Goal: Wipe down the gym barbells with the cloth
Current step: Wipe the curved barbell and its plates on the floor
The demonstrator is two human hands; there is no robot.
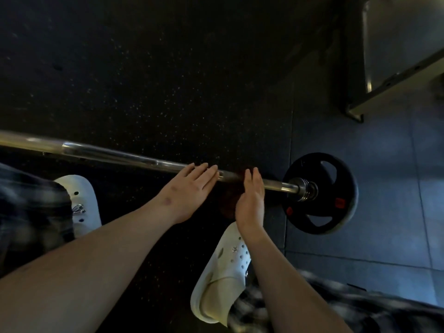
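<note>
One long chrome steel barbell (108, 153) lies across the dark speckled rubber floor (168, 80), with a black iron plate (336, 212) on its end. A dim reddish-brown cloth (230, 195) seems draped over the bar. The left hand (189, 191) and right hand (251, 198) flank it there, fingers straight and clasping nothing, probably spreading it for wiping.

Dim overall, with glare streaking the chrome bar (108, 153), motion-blurred lower corners and wide-angle bending at edges.
</note>
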